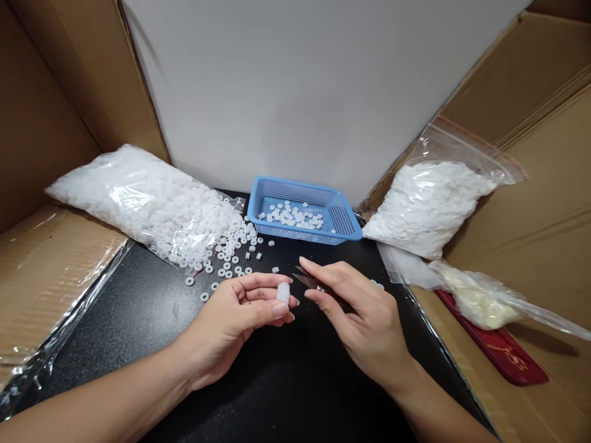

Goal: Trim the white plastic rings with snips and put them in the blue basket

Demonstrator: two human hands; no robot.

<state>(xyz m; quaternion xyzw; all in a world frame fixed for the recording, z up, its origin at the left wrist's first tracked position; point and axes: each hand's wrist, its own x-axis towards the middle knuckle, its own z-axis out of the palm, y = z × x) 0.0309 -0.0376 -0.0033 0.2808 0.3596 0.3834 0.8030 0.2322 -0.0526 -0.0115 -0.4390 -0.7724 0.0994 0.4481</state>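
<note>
Between the thumb and fingers of my left hand (pixel 252 307) is a small white plastic cylinder (pixel 283 293), held upright. My right hand (pixel 357 311), close by on the right, grips a small metal tool with two pointed blades (pixel 305 280). Its tips are apart and point left toward the cylinder without touching it; the rest is hidden in the fingers, so I cannot tell if it is snips or tweezers. Loose white plastic rings (pixel 221 272) lie scattered on the black table (pixel 277 381) beyond my left hand.
A clear bag of white rings (pixel 133 197) spills open at the left. Behind my hands stands a blue basket (pixel 305 235) with white pieces inside. At the right are a zip bag of white pieces (pixel 425 203), a knotted bag (pixel 484 301) and a red case (pixel 512 357). Cardboard walls (pixel 545 203) flank the table.
</note>
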